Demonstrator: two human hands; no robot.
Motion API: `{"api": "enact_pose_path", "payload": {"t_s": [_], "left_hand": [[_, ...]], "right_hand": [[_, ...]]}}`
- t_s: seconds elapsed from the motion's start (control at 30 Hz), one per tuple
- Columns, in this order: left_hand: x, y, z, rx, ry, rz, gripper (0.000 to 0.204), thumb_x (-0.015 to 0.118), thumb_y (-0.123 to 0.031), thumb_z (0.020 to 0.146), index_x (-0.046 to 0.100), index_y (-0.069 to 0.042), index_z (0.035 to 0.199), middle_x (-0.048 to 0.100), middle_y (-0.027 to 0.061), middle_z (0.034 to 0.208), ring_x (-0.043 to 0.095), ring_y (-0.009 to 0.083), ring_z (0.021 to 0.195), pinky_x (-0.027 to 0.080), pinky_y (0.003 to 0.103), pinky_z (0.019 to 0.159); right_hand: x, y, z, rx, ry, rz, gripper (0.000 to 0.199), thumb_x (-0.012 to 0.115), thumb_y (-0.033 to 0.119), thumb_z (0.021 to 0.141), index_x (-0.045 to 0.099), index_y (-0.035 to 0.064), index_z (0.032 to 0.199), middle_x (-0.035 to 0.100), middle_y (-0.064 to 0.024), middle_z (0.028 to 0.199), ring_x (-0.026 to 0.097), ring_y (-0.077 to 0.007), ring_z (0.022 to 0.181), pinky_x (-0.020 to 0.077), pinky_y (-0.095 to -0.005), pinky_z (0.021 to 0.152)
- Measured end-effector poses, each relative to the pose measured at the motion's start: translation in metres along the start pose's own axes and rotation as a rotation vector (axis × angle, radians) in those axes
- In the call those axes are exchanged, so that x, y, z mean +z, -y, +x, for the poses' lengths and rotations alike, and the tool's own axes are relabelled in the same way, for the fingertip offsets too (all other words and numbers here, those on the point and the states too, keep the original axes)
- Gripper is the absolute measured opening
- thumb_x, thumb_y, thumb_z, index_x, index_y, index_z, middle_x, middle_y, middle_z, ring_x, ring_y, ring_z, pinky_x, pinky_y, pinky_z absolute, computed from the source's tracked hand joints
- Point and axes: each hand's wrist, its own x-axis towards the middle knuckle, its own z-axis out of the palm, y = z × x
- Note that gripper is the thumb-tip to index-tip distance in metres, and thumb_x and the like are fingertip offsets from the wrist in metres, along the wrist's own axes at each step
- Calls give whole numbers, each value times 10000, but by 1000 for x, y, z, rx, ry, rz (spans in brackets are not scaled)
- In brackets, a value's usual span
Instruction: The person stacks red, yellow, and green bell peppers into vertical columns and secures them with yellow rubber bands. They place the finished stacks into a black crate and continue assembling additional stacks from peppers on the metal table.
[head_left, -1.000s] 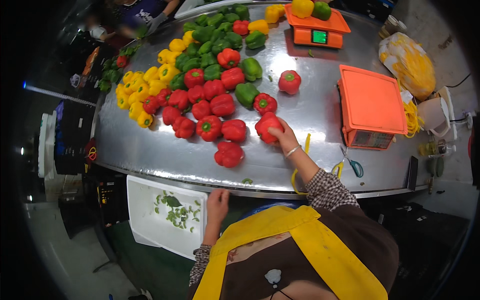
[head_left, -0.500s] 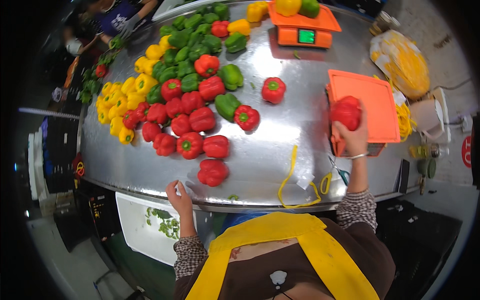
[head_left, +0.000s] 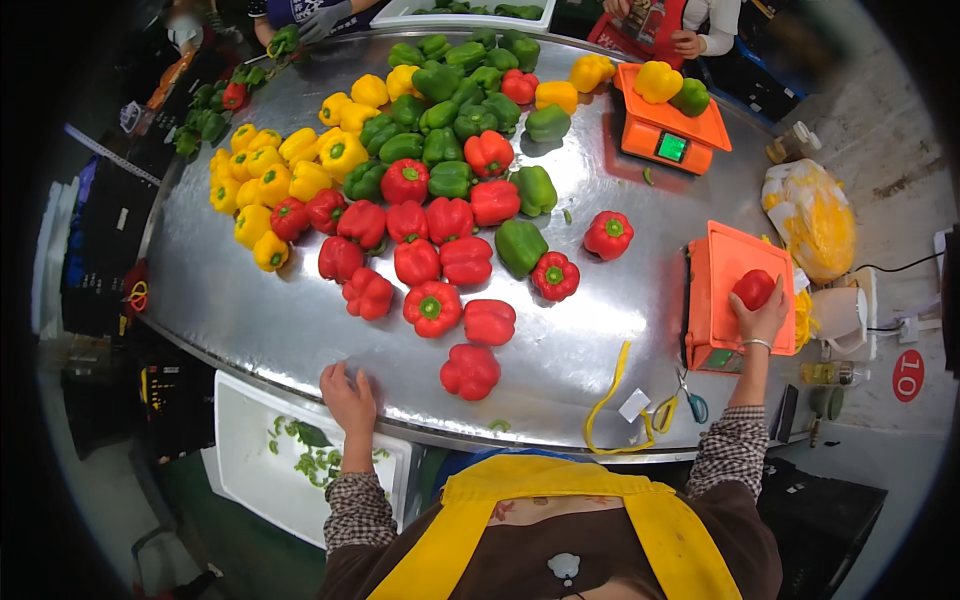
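Note:
My right hand (head_left: 762, 318) grips a red bell pepper (head_left: 754, 289) over the orange pan (head_left: 730, 265) of the near scale; whether the pepper rests on the pan I cannot tell. By the table's front edge, my left hand (head_left: 349, 400) is empty, its fingers apart. Closest to it on the steel table is a loose red bell pepper (head_left: 470, 372). Beyond lie piles of red peppers (head_left: 416, 262), yellow peppers (head_left: 275, 185) and green peppers (head_left: 475, 120). One red pepper (head_left: 608, 235) lies alone left of the scale.
A second orange scale (head_left: 672, 130) at the back bears a yellow and a green pepper. Scissors (head_left: 664, 414) and yellow strap (head_left: 604, 404) lie near the front edge. Below that edge stands a white bin (head_left: 245, 445) with green scraps. Two other people (head_left: 668, 30) (head_left: 312, 20) stand across the table.
My view has shifted, bringing more of the far side into sight. My right hand has carried the red pepper rightward across the scale's pan. My left hand stays by the front edge.

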Motion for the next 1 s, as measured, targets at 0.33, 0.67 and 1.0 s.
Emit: {"api": "enact_pose_path", "payload": {"t_s": [0.33, 0.67, 1.0], "left_hand": [[-7, -10, 7, -93, 78, -78, 378, 634, -178, 858, 542, 13, 1171, 517, 203, 1208, 483, 383, 1145, 386, 457, 974], [-8, -3, 2, -135, 64, -126, 420, 662, -205, 829, 542, 11, 1168, 521, 208, 1211, 486, 398, 1139, 381, 485, 980], [-15, 14, 160, -54, -243, -153, 509, 696, -122, 795, 491, 15, 1240, 467, 226, 1238, 461, 394, 1163, 382, 456, 993]], "right_hand": [[110, 239, -11, -291, 519, 676, 681, 747, 394, 787, 505, 3, 1289, 558, -203, 1255, 535, -346, 1164, 423, -407, 990], [219, 352, 21, -225, 899, 335, 892, 711, 601, 686, 505, -34, 1277, 598, -259, 1207, 581, -350, 1138, 452, -390, 965], [223, 340, 9, -231, 799, 428, 635, 717, 441, 722, 541, -10, 1133, 635, -261, 1051, 619, -383, 988, 483, -416, 870]]}}
